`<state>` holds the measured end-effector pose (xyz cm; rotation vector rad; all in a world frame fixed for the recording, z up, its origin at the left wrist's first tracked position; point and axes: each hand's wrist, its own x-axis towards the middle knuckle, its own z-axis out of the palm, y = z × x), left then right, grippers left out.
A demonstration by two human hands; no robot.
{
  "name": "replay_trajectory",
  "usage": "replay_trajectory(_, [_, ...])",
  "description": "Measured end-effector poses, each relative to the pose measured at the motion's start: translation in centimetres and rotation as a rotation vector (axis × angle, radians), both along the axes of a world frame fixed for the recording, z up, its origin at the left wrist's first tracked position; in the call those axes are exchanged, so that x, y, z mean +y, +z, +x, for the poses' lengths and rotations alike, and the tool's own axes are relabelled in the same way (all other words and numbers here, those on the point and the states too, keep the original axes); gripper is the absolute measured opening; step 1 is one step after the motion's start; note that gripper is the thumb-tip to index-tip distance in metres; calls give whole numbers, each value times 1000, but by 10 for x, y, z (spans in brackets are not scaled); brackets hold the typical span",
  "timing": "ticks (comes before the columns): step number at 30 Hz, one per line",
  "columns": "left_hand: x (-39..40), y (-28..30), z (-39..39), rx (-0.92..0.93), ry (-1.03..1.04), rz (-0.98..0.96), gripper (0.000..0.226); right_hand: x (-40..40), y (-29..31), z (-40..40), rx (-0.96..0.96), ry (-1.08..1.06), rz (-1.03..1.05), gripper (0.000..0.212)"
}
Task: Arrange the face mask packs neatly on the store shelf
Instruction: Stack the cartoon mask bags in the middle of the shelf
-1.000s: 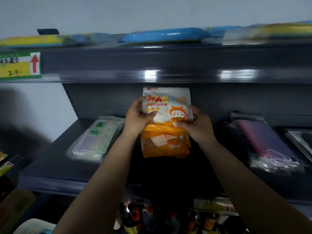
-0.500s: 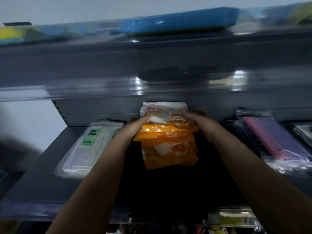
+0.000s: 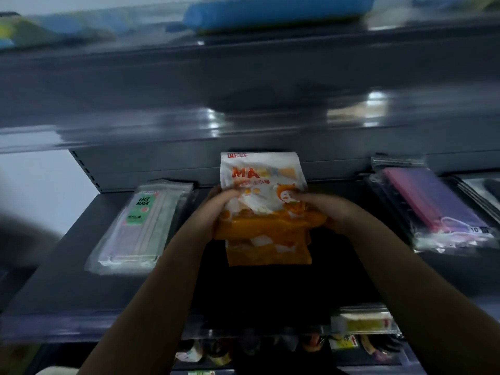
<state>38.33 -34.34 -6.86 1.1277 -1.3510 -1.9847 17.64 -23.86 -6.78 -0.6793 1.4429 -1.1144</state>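
Note:
An orange and white mask pack (image 3: pixel 259 180) stands tilted above the middle of the dark grey shelf (image 3: pixel 62 280), with more orange packs (image 3: pixel 267 244) lying under it. My left hand (image 3: pixel 219 204) grips the top pack's left side, thumb on its front. My right hand (image 3: pixel 322 207) grips its right side the same way. Left of them lies a clear pack with a green "FACE MASK" label (image 3: pixel 138 226). A pack of pink and purple masks (image 3: pixel 435 209) lies to the right.
The upper shelf (image 3: pixel 243 77) hangs low over the packs and carries a blue pack (image 3: pixel 270 12). Another clear pack (image 3: pixel 484 190) shows at the far right edge. Price labels (image 3: pixel 362 322) and bottles (image 3: pixel 216 350) sit below the shelf's front lip.
The view has tilted up and moved closer. Both hands pushed the orange packs down toward the shelf half a second ago and now hold the top pack raised and upright again.

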Motion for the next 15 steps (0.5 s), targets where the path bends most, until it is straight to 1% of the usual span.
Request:
replay_trajectory(1, [3,0,2,1,6,4,59,2,-1,4,-1,-13,-30,29])
replay_trajectory(3, [11,-2,4,37,16,-73,66,7,-3,13,13,-49,-113,26])
replay_trajectory(5, [25,-3,3,86,11,-185,56,14,-5,21,43,-65,-156,27])
replay_trajectory(6, [32,-4,2,115,25,-236,48,17,-8,26,64,-76,-173,35])
replay_trajectory(8, [39,-7,3,174,58,-311,39,22,-14,30,96,-97,-211,62])
replay_trajectory(9, [40,-9,4,199,61,-349,40,25,-17,32,114,-107,-239,67])
replay_trajectory(10, [41,-11,6,207,58,-392,45,29,-18,34,134,-113,-274,67])
replay_trajectory(12, [44,-15,10,196,58,-465,60,35,-20,36,176,-117,-324,67])
replay_trajectory(13, [45,-16,12,200,56,-488,66,38,-21,37,192,-119,-352,70])
replay_trajectory(15, [49,-17,16,217,47,-523,70,44,-24,40,238,-129,-418,80])
